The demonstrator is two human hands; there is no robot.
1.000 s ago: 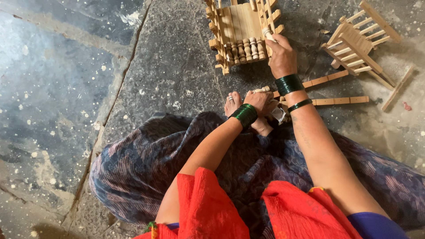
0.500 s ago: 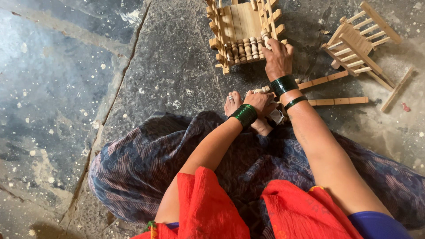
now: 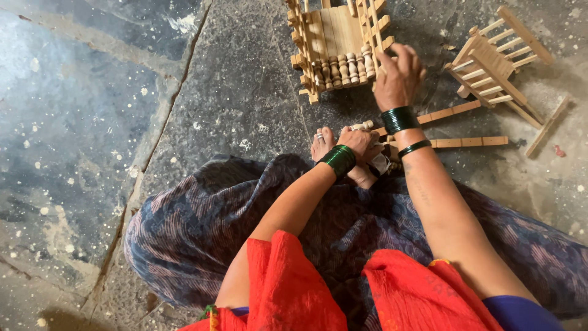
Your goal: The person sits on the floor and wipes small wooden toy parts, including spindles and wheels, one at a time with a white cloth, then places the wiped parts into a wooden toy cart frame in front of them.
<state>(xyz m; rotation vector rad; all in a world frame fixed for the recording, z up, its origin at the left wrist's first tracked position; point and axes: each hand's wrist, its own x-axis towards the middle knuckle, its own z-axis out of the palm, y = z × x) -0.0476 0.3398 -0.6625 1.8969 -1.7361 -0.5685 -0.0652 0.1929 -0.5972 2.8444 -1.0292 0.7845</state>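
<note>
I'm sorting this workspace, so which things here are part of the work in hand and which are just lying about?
In hand:
right hand on the slatted wooden frame
left hand by the foot, on a small wooden piece

Lying about:
smaller wooden rack, apart to the right
two notched wooden strips on the stone floor
loose stick
</note>
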